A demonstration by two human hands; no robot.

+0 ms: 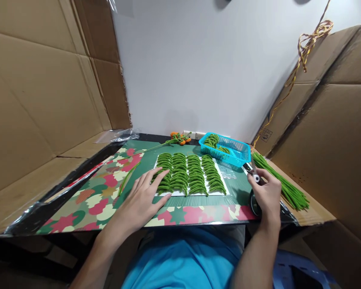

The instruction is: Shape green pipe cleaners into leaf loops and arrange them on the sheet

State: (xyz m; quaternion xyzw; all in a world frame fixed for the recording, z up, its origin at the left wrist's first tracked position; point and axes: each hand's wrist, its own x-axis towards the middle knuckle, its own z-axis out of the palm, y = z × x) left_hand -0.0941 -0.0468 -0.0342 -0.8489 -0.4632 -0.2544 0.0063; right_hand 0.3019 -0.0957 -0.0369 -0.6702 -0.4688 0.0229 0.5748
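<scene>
My left hand (142, 196) lies flat and open on the table, fingertips touching the left edge of a white sheet (180, 193) covered with rows of bent green pipe-cleaner pieces (188, 173). My right hand (266, 192) is closed around a pair of scissors (252, 170), blades pointing up and left toward the blue basket (228, 150). A bundle of straight green pipe cleaners (284, 182) lies just right of that hand.
The blue basket holds more bent green pieces. A green stem with orange flowers (176, 139) lies at the back. One loose green stem (128, 176) rests on the camouflage-pattern mat (93, 200). Cardboard walls stand left and right; a dark round object (254, 204) sits under my right hand.
</scene>
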